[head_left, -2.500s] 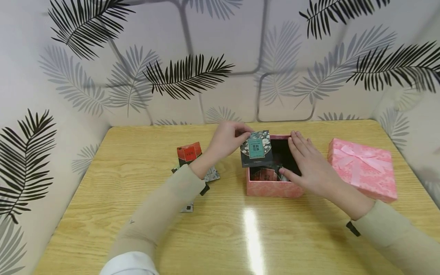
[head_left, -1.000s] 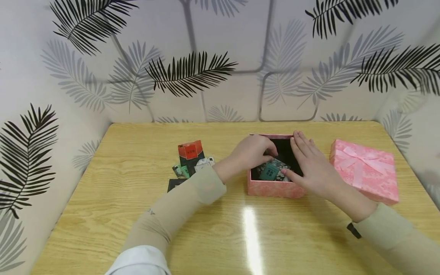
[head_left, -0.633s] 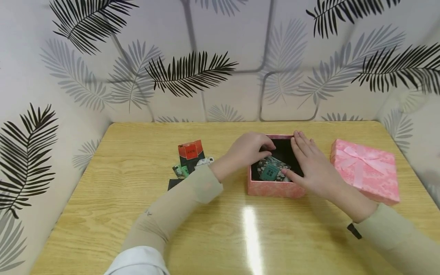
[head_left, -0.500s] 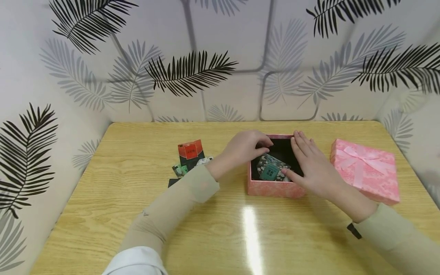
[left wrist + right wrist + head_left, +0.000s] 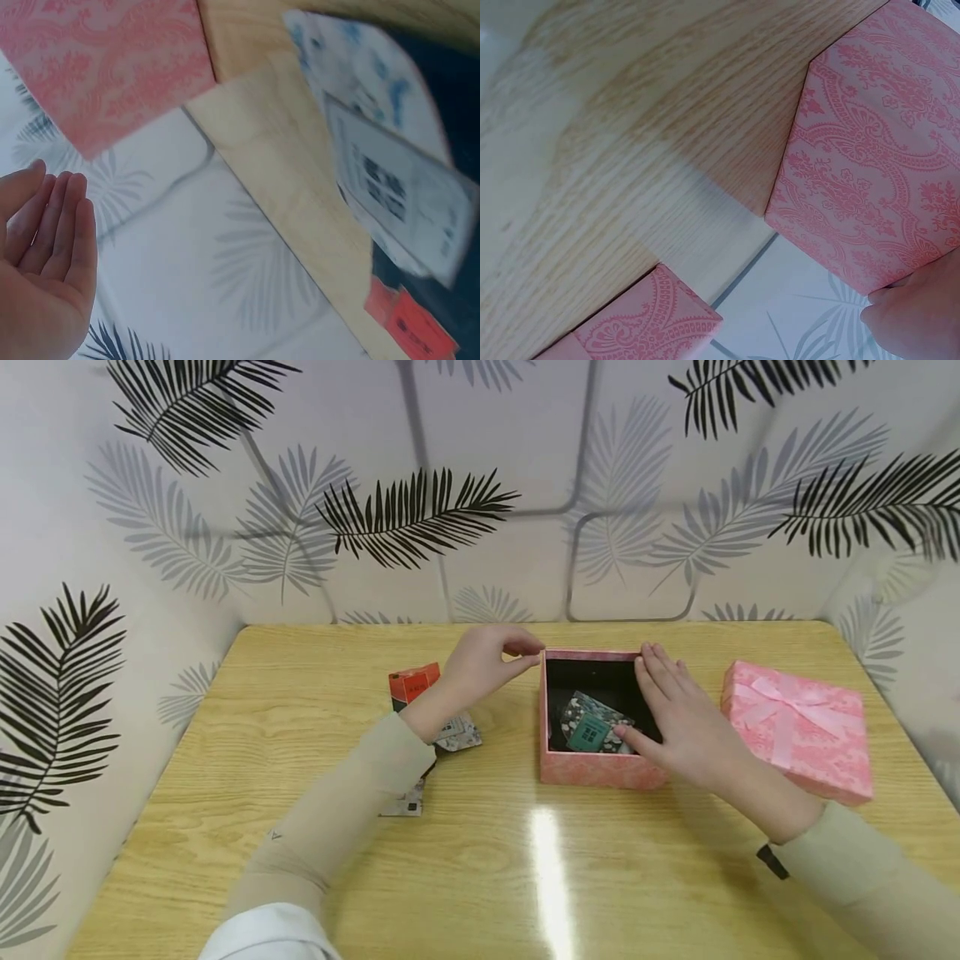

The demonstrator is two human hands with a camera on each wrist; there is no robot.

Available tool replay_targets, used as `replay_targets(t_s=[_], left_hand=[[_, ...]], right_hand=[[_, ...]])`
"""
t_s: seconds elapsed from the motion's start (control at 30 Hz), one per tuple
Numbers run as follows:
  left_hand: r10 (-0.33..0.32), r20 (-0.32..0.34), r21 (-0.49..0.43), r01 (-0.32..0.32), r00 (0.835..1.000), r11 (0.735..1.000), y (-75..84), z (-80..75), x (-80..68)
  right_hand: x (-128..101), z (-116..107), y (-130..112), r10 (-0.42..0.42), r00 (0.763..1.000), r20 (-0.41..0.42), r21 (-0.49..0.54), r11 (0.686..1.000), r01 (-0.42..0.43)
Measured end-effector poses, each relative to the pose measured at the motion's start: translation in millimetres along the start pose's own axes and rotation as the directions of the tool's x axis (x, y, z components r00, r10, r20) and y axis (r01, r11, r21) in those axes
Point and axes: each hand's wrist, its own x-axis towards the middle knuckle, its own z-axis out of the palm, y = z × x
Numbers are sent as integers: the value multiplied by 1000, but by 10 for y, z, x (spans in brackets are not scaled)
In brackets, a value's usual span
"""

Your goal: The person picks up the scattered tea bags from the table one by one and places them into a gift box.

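Pink box [image 5: 596, 768] sits between our hands; our right hand [image 5: 678, 727] rests flat on it; our left hand [image 5: 480, 664] hovers empty, fingers relaxed.

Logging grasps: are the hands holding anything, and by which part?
Left hand holds nothing. Right hand rests on the pink box at its right rim.

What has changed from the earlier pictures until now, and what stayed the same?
The left hand carried the dark teal-labelled packet into the pink box, let it go, and drew back left, out over the table, holding nothing. The right hand stayed on the box's right side. The pink lid and the loose packets kept their places.
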Motion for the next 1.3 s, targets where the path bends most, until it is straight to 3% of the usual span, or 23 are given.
replay_targets(t_s=[0.37, 0.7, 0.87, 1.3], left_hand=[[-144, -58, -20, 143, 988, 990, -426, -300, -209], [-257, -146, -58, 251, 955, 966, -838, -499, -419], [-316, -144, -97, 304, 938, 948, -994, -545, -514], [-363, -87, -130, 350, 928, 928, -1342, -573, -631]], right_hand=[[8, -7, -1, 3, 1000, 4, -10, 1000, -3], [14, -21, 0, 7, 1000, 21, -9, 1000, -6], [13, -6, 7, 0, 1000, 15, -12, 1000, 0], [12, 6, 13, 2, 1000, 9, -14, 1000, -2]])
